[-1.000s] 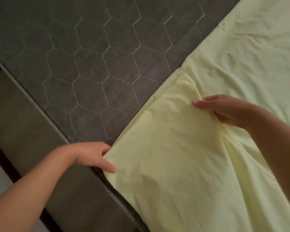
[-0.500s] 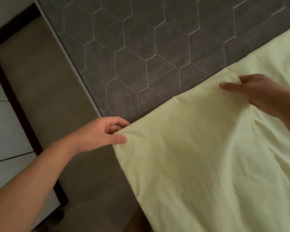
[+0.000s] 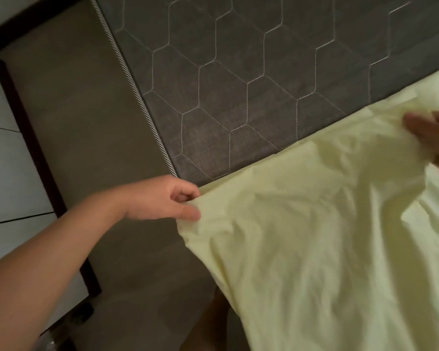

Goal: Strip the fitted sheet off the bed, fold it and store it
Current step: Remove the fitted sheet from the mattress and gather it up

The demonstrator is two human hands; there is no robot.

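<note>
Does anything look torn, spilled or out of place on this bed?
Nothing stands out. The yellow sheet is just rumpled and peeled back from the grey mattress, with the left hand pinching its corner.

The fitted sheet (image 3: 314, 236) covers the near right part of the mattress (image 3: 238, 84). Its far edge runs slantwise from the mattress's left edge back toward the right. Behind and left of that edge the mattress top lies bare. The left hand (image 3: 160, 198) pinches the sheet's left corner just at the mattress's left edge, and below it the sheet hangs past that edge. The right hand (image 3: 436, 140) grips the sheet at the far right, close to its far edge. The bed base (image 3: 74, 122) runs along the mattress's left edge, with the floor (image 3: 3, 160) left of it.
</note>
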